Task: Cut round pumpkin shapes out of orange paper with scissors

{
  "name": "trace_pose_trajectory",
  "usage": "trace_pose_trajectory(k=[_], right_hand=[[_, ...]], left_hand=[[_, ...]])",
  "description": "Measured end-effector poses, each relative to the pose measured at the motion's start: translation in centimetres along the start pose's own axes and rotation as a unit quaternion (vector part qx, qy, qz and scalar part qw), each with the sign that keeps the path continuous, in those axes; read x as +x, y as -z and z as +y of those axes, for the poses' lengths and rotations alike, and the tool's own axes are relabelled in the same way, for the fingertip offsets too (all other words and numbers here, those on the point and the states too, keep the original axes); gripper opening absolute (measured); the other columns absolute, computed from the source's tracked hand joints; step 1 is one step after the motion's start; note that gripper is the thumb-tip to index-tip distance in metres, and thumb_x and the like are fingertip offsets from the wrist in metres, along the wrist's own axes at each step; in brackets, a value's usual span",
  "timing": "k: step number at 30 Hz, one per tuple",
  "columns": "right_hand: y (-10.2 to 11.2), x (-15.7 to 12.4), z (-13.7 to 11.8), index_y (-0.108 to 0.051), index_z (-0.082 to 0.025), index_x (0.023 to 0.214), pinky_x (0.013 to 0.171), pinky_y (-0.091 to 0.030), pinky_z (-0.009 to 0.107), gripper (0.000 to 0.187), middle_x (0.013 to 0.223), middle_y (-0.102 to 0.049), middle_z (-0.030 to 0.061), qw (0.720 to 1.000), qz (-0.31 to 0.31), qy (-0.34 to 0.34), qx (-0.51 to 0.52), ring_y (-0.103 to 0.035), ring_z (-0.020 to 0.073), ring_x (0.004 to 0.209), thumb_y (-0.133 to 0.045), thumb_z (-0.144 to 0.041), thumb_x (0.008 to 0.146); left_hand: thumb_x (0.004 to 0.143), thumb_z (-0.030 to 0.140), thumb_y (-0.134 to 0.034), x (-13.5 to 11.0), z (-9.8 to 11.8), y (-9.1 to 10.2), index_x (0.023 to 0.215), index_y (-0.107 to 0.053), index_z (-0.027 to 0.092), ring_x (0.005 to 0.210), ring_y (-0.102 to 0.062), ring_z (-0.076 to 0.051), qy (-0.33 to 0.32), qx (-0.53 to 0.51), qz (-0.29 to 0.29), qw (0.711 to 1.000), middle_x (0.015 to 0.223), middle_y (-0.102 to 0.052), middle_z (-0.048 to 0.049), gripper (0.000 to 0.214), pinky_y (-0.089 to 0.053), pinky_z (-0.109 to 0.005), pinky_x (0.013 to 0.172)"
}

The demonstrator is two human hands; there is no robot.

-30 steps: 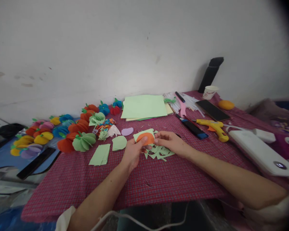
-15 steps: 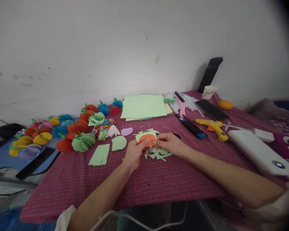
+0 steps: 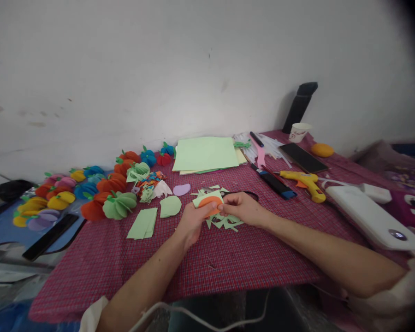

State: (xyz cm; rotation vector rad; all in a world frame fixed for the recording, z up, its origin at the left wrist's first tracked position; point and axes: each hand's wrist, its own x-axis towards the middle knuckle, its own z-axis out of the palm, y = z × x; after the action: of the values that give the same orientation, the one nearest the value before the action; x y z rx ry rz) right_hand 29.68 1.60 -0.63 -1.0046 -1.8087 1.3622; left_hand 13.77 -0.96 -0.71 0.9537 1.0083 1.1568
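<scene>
My left hand (image 3: pixel 191 222) and my right hand (image 3: pixel 241 208) meet over the middle of the red checked cloth (image 3: pixel 207 258). Both pinch a small stack of folded light green paper with an orange paper disc (image 3: pixel 209 202) on top. Under my right hand lie green paper offcuts (image 3: pixel 224 222), and black scissor handles (image 3: pixel 244 193) show just behind it.
Green paper pieces (image 3: pixel 143 222) and a green half-round (image 3: pixel 170 205) lie left of my hands. Coloured paper pumpkins (image 3: pixel 90 189) crowd the left. Green sheets (image 3: pixel 205 153) sit at the back. A yellow glue gun (image 3: pixel 302 180), black phone (image 3: pixel 302 157), paper cup (image 3: pixel 299 131) and white box (image 3: pixel 370 212) are on the right.
Both hands have stayed together on the orange disc and green paper, shifting slightly toward me. The scissor handles behind my right hand have come into view.
</scene>
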Motion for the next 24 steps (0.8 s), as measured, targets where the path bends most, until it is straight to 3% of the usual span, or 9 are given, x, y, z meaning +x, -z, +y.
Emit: trace_pose_trajectory(k=[4,10,14,18,21,24], right_hand=[[0.0,0.0,0.2,-0.058,-0.013,0.063,0.045,-0.032,0.017,0.022,0.055,-0.055,-0.0019,1.000,-0.008,0.017,-0.014,-0.044,0.0063,0.047,-0.053,-0.032,0.074],[0.0,0.0,0.0,-0.058,-0.014,0.065,0.045,-0.034,0.018,0.026,0.056,-0.055,-0.0017,0.999,-0.021,0.011,-0.033,-0.045,0.0068,0.047,-0.051,-0.037,0.075],[1.2,0.0,-0.7,-0.058,-0.015,0.074,0.048,-0.035,0.020,0.026,0.057,-0.054,-0.0018,0.990,-0.026,0.033,-0.133,-0.046,0.0085,0.049,-0.046,-0.037,0.078],[3.7,-0.1,-1.2,-0.057,-0.018,0.096,0.068,-0.039,0.026,0.025,0.084,-0.061,0.0041,0.929,0.000,0.063,-0.364,-0.054,0.0158,0.075,-0.052,-0.026,0.072],[5.0,0.0,-0.9,-0.056,-0.017,0.101,0.079,-0.035,0.028,0.034,0.096,-0.058,0.0085,0.881,-0.006,0.014,-0.474,-0.051,0.0208,0.091,-0.055,-0.020,0.067],[5.0,0.0,-0.3,-0.053,-0.016,0.105,0.075,-0.037,0.025,0.039,0.100,-0.054,0.0107,0.860,-0.021,-0.042,-0.509,-0.053,0.0202,0.088,-0.055,-0.019,0.065]], left_hand=[[0.061,0.027,-0.066,0.0,0.0,0.0,0.079,-0.065,0.011,0.067,-0.057,-0.015,-0.017,0.005,-0.009,1.000,0.075,-0.065,-0.0065,0.024,-0.043,-0.026,0.065],[0.060,0.027,-0.066,0.0,-0.1,-0.2,0.075,-0.065,0.010,0.062,-0.057,-0.014,-0.017,0.006,0.033,0.999,0.071,-0.065,-0.0054,0.023,-0.043,-0.025,0.059],[0.060,0.026,-0.066,0.3,0.8,0.3,0.071,-0.063,0.010,0.059,-0.057,-0.013,-0.040,-0.035,0.081,0.995,0.067,-0.064,-0.0040,0.019,-0.043,-0.024,0.055],[0.056,0.022,-0.069,1.0,2.0,1.3,0.068,-0.062,0.012,0.062,-0.057,-0.011,-0.066,-0.114,0.156,0.979,0.066,-0.064,-0.0014,0.017,-0.041,-0.020,0.055],[0.054,0.022,-0.070,1.3,2.6,2.0,0.066,-0.061,0.013,0.060,-0.057,-0.010,-0.080,-0.138,0.191,0.968,0.065,-0.063,-0.0009,0.018,-0.040,-0.019,0.052],[0.054,0.023,-0.070,1.5,2.8,2.3,0.064,-0.059,0.014,0.058,-0.057,-0.009,-0.091,-0.146,0.200,0.965,0.064,-0.063,-0.0002,0.018,-0.039,-0.019,0.052]])
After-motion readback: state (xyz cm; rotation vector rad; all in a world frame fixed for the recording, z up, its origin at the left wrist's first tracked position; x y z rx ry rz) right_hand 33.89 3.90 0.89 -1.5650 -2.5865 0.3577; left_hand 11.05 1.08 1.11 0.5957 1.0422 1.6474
